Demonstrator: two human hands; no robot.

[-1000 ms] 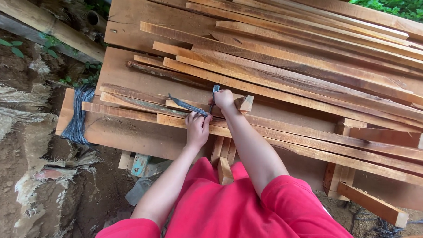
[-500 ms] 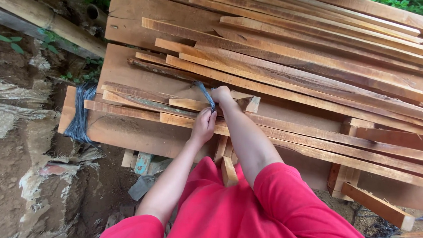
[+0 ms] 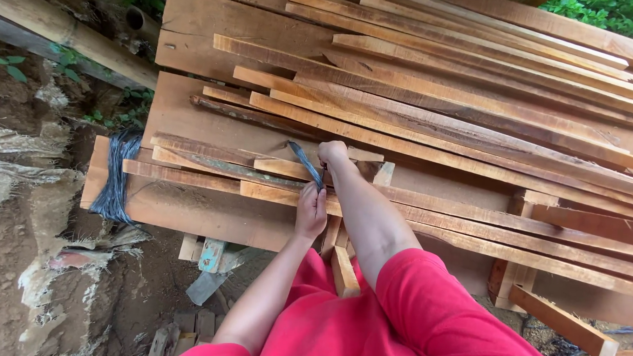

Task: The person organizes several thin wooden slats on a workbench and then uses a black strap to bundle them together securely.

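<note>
Left hand (image 3: pixel 311 211) closed around the lower end of a dark strap (image 3: pixel 305 163), right hand (image 3: pixel 333 153) pinching its upper part, over thin wooden slats (image 3: pixel 274 171) (already stacked). Strap loose, not yet wrapped round; another dark binding (image 3: pixel 115 178) already tied at board's end.

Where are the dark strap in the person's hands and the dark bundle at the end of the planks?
strap (image 3: pixel 304 160), head view, middle of the strip.
bundle (image 3: pixel 116 178), head view, middle of the wrapped strands.
</note>
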